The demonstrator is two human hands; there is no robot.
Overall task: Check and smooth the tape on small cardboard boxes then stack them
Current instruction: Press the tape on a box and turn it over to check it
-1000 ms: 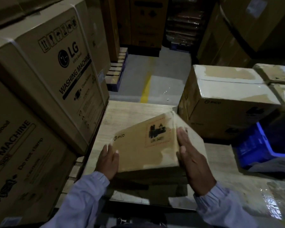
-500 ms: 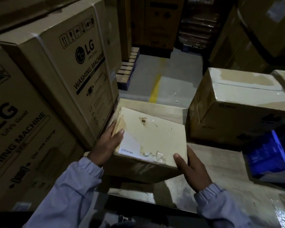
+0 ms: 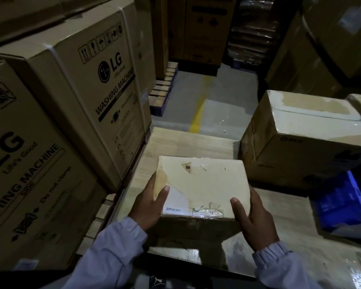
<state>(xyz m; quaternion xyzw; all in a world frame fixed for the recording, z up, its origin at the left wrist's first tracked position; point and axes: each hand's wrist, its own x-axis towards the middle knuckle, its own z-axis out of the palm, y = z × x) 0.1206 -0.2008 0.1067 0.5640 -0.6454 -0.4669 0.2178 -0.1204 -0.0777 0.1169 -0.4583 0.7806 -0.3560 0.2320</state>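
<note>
A small cardboard box (image 3: 204,182) is held level over the wooden table (image 3: 188,142), its taped top face up. That top shows a torn white label at the near left and crinkled clear tape along the near edge. My left hand (image 3: 149,202) grips the box's left side, thumb lying on the top. My right hand (image 3: 253,217) grips the right near corner, thumb on the top as well. The box's underside is hidden.
Large LG washing machine cartons (image 3: 88,97) wall the left side. A bigger taped box (image 3: 304,138) stands on the table at the right, with a blue crate (image 3: 340,205) near it. A grey aisle floor with a yellow line (image 3: 198,113) lies beyond.
The box went from tilted, printed side facing me, to level with its taped top up. My hands shifted to its two sides, thumbs now on top.
</note>
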